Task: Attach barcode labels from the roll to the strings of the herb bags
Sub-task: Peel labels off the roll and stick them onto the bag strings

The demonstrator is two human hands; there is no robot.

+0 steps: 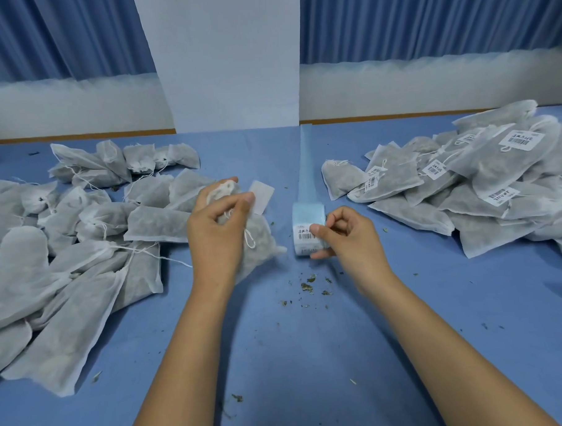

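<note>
1. Centrally, toward the middle of the table (295, 357): gripped a herb bag (261, 246) at its gathered neck in the left hand (219, 222), fingers curled round neck and string (249, 240); sat just left of the label roll (305, 218).
2. Carried a white label (262, 197), blank side up, at the left forefinger tip; cannot tell whether stuck there or pinched.
3. Pinched the near face of the roll between thumb and curled forefinger of the right hand (345, 234), right on a printed barcode label.
4. Judged light, soft and yielding as to the bag: thin mesh over loose dried herb, with herb crumbs (307, 287) lying on the cloth. Best taken at the cinched neck rather than the belly, and not squeezed.
5. Judged thin, limp and apt to slip as to the string; best kept taut between fingers while a label is folded round it.
6. Ran far-left to near-right as to the held bag's long axis, neck pointing far, sealed bottom resting on the table.
7. Stood on edge as to the roll, with blue backing strip (306, 160) trailing straight toward the far side.
8. Flanked by unlabelled bags (81, 241) at left and labelled bags (484, 178) at right.
</note>
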